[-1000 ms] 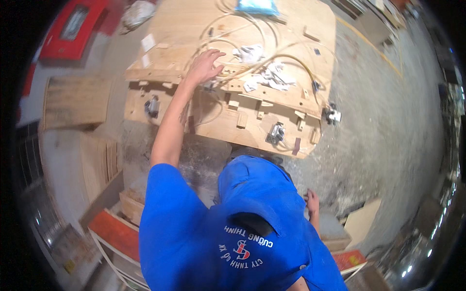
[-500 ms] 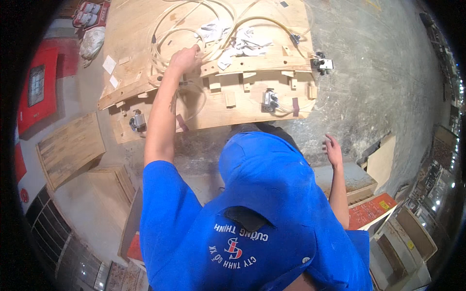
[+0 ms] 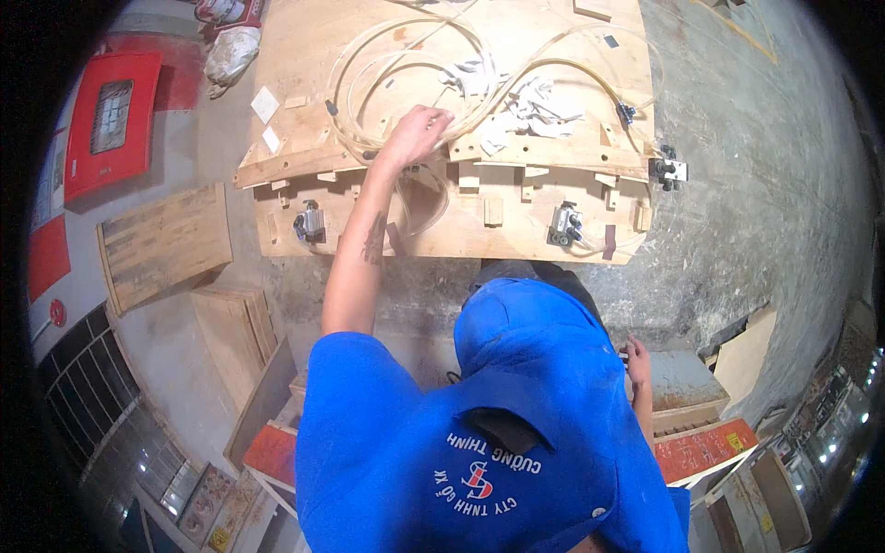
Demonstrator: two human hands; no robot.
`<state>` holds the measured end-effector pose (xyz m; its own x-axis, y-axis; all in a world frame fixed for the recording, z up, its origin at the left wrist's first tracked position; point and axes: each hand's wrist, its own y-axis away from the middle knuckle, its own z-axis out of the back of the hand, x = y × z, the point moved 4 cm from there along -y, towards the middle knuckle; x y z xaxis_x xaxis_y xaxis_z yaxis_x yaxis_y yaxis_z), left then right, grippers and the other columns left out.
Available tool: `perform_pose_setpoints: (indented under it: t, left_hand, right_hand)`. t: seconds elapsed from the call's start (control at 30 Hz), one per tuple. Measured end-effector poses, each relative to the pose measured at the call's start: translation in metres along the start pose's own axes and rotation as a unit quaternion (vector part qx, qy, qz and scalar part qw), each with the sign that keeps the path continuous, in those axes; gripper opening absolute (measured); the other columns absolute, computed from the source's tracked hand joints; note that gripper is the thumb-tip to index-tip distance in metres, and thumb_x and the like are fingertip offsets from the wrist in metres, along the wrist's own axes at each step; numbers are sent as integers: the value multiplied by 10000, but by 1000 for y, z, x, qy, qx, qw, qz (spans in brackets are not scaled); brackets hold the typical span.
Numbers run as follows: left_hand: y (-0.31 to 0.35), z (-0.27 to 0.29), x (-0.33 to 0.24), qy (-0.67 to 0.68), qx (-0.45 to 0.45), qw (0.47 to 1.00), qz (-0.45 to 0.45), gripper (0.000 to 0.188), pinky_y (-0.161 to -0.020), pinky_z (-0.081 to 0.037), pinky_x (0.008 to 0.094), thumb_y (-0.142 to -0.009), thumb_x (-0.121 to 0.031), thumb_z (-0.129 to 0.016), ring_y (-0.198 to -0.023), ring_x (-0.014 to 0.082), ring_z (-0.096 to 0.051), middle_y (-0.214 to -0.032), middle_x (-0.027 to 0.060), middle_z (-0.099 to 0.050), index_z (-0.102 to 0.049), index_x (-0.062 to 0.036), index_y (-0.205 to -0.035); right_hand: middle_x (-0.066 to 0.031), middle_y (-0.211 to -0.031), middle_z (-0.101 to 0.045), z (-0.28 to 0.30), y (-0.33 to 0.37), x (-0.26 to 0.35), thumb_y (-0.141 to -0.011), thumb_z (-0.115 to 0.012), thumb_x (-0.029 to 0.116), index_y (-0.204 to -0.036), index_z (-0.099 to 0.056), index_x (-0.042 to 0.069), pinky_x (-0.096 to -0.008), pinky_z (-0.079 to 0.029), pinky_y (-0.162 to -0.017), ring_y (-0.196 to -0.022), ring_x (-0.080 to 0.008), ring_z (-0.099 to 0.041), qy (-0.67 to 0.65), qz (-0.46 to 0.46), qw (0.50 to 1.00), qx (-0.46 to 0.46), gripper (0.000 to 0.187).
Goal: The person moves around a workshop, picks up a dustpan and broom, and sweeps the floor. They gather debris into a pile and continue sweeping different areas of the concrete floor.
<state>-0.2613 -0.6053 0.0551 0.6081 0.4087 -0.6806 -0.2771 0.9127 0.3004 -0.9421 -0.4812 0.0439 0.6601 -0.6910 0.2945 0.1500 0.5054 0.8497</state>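
My left hand (image 3: 419, 135) reaches over the plywood board (image 3: 516, 241), its fingers curled together beside a bundle of clear tubing (image 3: 341, 92). What the fingertips hold, if anything, is hidden. Below that hand runs a curved wooden rail (image 3: 562, 155) with holes, with small wooden blocks (image 3: 493, 212) along its lower side. Two metal clamp-like fittings with black parts sit on the near side of the board, one to the left (image 3: 311, 222) and one to the right (image 3: 565, 224). Down by my body at the right, my right hand (image 3: 636, 361) hangs with its fingers apart, holding nothing visible.
Crumpled white cloths (image 3: 539, 109) lie amid the tubing. Another metal fitting (image 3: 670, 170) sits at the rail's right end. Wooden panels (image 3: 166, 244) lean at the left, near a red cabinet (image 3: 112, 124). Red-topped benches (image 3: 705, 450) stand on both sides behind me.
The whole view has shifted, so the board appears farther right. My left hand stays over the tubing near the rail, its fingers now pointing more to the right. My right hand has dropped closer to my body.
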Motion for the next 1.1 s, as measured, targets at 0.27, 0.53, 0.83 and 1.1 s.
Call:
perform_pose_setpoints:
  t: [0.27,0.53,0.83,1.1]
  left_hand:
    - [-76,-13,34,-225,4,959,171,290,-885,-539,433,-901,-236,-611,-1059,336,-674,-1109,194,-700,-714,-59,-1106]
    - [-94,-29,36,-253,-19,942,219,238,-832,-566,389,-919,-151,-555,-1063,301,-686,-1127,140,-712,-750,-115,-1050]
    - [-99,-10,49,-132,-29,957,256,275,-915,-540,421,-920,-171,-551,-1134,300,-652,-1189,162,-682,-713,-69,-1116]
    - [-37,46,-23,472,-206,854,73,237,-635,-445,275,-984,-252,-528,-736,94,-525,-856,22,-596,-623,-44,-1047]
  right_hand:
    - [-96,-1000,-682,15,4,93,-984,-505,245,-1390,-539,125,-297,-494,-651,-804,-163,-655,44,102,992,-53,424]
    - [-100,-1014,-675,8,38,76,-1008,-522,327,-1385,-539,113,-299,-503,-669,-822,-166,-643,32,95,993,-66,434]
    - [-148,-1018,-678,-3,48,8,-993,-534,285,-1383,-526,68,-326,-519,-650,-804,-210,-665,85,49,995,3,447]
    - [-110,-986,-681,8,26,109,-995,-531,207,-1355,-558,69,-305,-497,-683,-793,-152,-619,93,158,982,-47,386]
